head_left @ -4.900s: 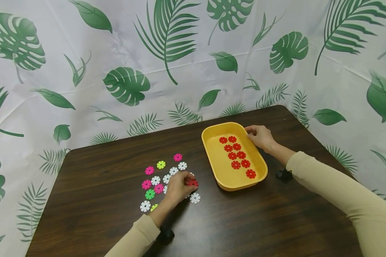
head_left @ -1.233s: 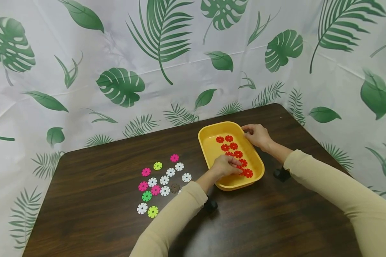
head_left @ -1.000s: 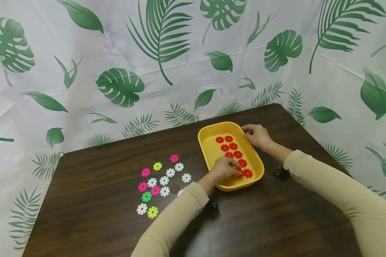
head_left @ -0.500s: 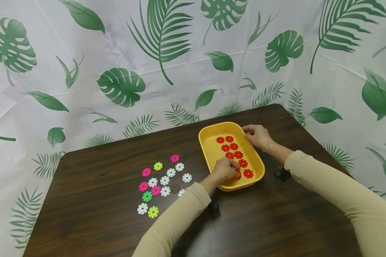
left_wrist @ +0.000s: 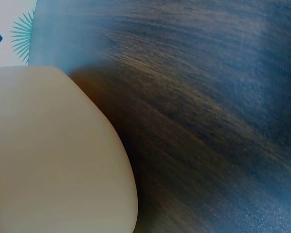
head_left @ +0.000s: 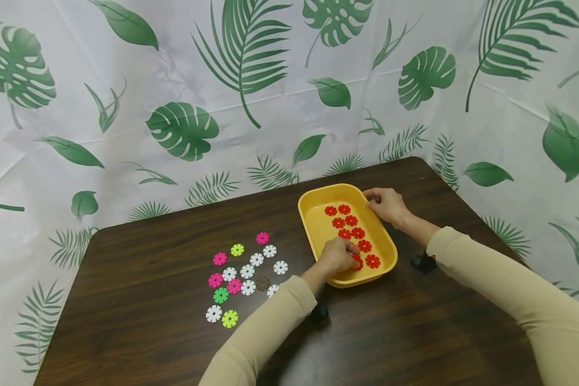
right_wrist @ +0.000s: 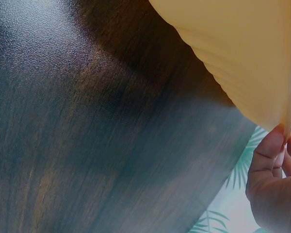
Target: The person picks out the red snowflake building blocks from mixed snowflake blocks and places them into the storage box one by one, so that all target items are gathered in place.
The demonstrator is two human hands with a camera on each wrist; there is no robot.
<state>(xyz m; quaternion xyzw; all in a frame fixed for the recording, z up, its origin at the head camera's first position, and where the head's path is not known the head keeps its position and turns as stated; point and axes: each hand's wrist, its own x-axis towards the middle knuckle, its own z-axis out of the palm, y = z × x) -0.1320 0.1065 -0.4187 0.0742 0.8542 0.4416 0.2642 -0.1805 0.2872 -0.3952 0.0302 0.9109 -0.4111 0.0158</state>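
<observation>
Inside the yellow tray (head_left: 312,225), near its front end, my left hand (head_left: 336,254) pinches a red notched disc (head_left: 357,262) at its fingertips. The hand partly covers that disc. Several more red discs (head_left: 350,220) lie flat in two rough columns along the tray's right half, one (head_left: 373,261) just right of my fingertips. At the tray's far right side, my right hand (head_left: 387,205) holds the rim. The right wrist view shows its thumb and fingers (right_wrist: 264,158) pinching the tray's edge. My left hand's fingers are out of sight in the left wrist view.
Left of the tray, loose notched discs lie on the dark wooden table (head_left: 149,284): several white (head_left: 247,271) and pink (head_left: 219,259), two yellow (head_left: 229,318), one green (head_left: 220,295) and one brown (head_left: 262,283). My left sleeve (head_left: 260,332) crosses the table's front. A leaf-print cloth (head_left: 270,118) hangs behind.
Earlier my left hand pinched a red disc among the table's discs; it has since moved right into the tray with it. It then shifted slightly left there. My right hand stays at the rim.
</observation>
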